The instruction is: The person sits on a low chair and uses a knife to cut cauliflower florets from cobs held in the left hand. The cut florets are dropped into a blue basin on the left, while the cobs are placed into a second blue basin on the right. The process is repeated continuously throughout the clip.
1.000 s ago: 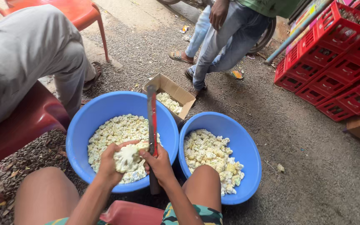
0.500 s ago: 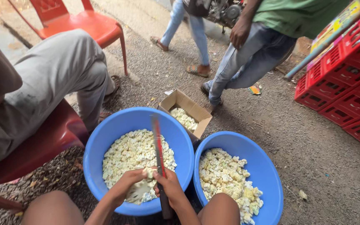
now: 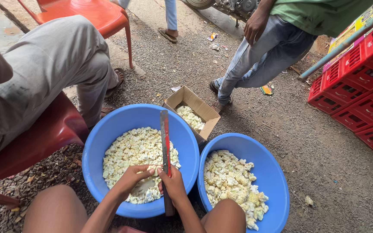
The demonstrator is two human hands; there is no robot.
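Blue round plastic tub [image 3: 109,129] of chopped pale cauliflower bits [image 3: 130,151] sitting right under both hands. Left hand [image 3: 133,179] curled loosely around a whitish cauliflower chunk [image 3: 145,190], pressing it against the long upright red-striped blade [image 3: 165,142]. Right hand [image 3: 173,185] just beside it, wrapped around the blade's lower end. Second blue tub [image 3: 277,181] just right of the right hand, small cardboard box [image 3: 191,101] beyond both.

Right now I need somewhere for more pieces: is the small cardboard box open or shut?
Open. The cardboard box has its flaps folded outward, and pale cauliflower pieces show inside, covering only part of its bottom.
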